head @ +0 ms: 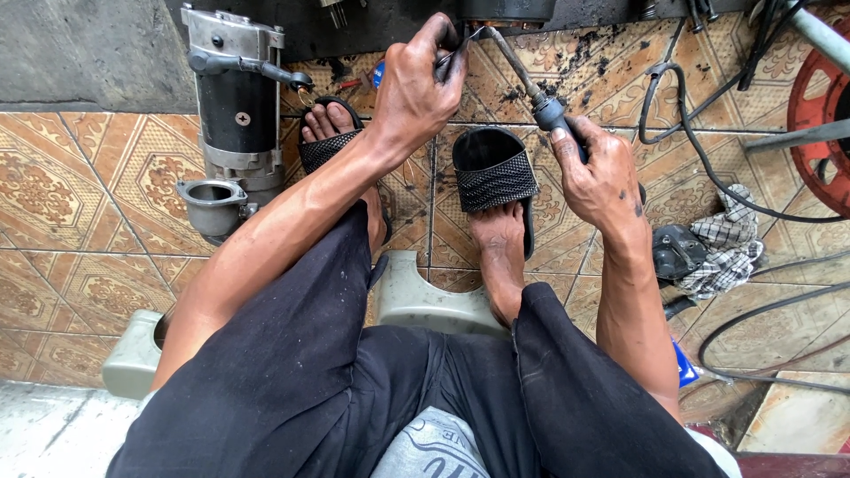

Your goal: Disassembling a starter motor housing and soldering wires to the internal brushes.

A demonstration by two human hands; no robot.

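two grease-blackened hands are working over a patterned tile floor (88,204), where a person is sitting low on a pale stool (416,296) with feet in black slides (494,173). the right hand (602,177) is wrapping closed around the dark handle of a bent metal tool (531,88), whose slim shaft is angling up and left toward the dark machine edge at the top of the view. the left hand (416,88) is pinching the shaft's far tip between fingertips and thumb, right where it is meeting the work; what lies under that tip is hidden by the fingers.

a grey and black starter motor (232,124) is standing upright just beside the left foot, apart from both hands. a checked rag (730,243) is lying beside a small black part to the right, with black cables (708,168) looping across the tiles near a red wheel (819,115).

the risk, as it looks from here, is sitting at that pinch: oily fingers are gripping thin metal close to the point, so a slip of the handle could be driving the tip into the left fingers. bare toes are resting directly beneath the tool, exposed to anything dropping. the tall motor could also be toppling onto the foot if knocked.
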